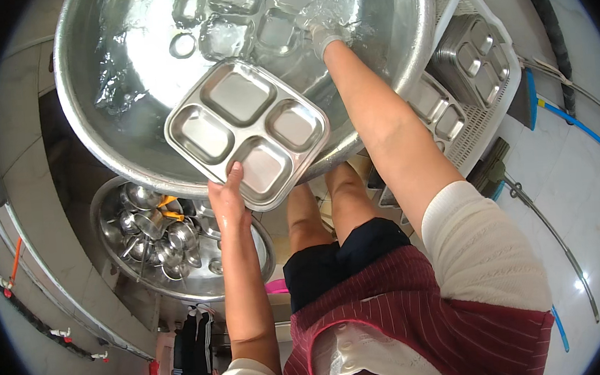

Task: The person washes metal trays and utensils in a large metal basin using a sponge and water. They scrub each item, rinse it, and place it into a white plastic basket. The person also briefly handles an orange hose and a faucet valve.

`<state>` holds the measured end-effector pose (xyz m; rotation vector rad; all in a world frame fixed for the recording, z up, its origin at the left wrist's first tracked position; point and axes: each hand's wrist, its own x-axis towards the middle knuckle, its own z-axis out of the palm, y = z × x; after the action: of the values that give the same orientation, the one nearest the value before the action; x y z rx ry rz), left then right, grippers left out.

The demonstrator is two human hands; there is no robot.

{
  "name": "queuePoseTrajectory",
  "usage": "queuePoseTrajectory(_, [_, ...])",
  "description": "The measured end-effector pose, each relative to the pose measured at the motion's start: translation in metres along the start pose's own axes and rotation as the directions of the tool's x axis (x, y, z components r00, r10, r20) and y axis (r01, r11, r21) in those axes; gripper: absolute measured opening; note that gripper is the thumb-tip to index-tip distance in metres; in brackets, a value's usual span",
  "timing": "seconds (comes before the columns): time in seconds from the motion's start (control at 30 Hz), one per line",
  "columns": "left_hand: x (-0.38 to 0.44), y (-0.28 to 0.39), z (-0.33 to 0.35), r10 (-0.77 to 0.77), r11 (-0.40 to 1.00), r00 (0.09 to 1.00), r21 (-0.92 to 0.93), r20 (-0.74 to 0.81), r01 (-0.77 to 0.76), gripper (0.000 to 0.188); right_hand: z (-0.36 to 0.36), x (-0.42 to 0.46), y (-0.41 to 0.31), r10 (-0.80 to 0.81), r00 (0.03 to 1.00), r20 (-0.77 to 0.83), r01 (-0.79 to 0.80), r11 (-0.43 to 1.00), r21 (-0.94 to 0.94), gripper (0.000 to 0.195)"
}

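Observation:
My left hand (229, 195) grips the lower left edge of a stainless steel compartment tray (248, 133), its thumb on the upper face. The tray is tilted over the near rim of a large round metal basin (84, 128) of water. My right hand (322, 32), with something pale around the wrist, reaches into splashing water at the basin's far right; its fingers are hidden, so its grip cannot be told. Beside it, more compartment trays (253, 32) lie under the water.
A white plastic basket (506, 86) at the right holds stacked metal trays (472, 57). Below left, a wide metal basin (181, 294) contains ladles and bowls. A squeegee (496, 166) leans at the right. Another person (194, 349) stands at the bottom left.

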<state>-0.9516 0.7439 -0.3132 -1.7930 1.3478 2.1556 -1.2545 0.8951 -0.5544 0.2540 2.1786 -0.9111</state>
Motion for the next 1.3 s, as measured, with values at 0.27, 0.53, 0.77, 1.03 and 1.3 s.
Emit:
queuePoseTrajectory(0.27, [-0.008, -0.006, -0.008, 0.044, 0.999, 0.998, 0.016, -0.051, -0.043, 0.03, -0.006, -0.057, -0.017, 0.27, 0.937, -0.22, -0.237, 0.957, 0.165, 0.036])
queuePoseTrajectory(0.53, [-0.004, -0.012, 0.029, -0.128, 0.985, 0.991, 0.115, -0.031, 0.131, 0.047, -0.119, -0.23, -0.083, 0.224, 0.971, 0.083, -0.222, 0.717, 0.661, 0.019])
queuePoseTrajectory(0.77, [-0.03, 0.003, 0.091, -0.118, 0.993, 0.993, 0.032, 0.032, 0.117, 0.052, -0.112, -0.306, -0.06, 0.175, 0.978, 0.111, -0.202, 0.681, 0.704, 0.015])
queuePoseTrajectory(1.03, [-0.02, 0.013, 0.067, 0.158, 0.987, 0.973, -0.046, 0.17, -0.152, 0.037, -0.129, -0.312, -0.059, 0.108, 0.84, 0.531, -0.368, 0.833, 0.413, 0.034])
queuePoseTrajectory(1.3, [-0.007, 0.073, 0.058, 0.12, 0.979, 0.947, 0.125, 0.299, -0.163, 0.037, -0.141, -0.246, -0.039, -0.252, 0.967, 0.037, 0.196, 0.827, 0.526, 0.039])
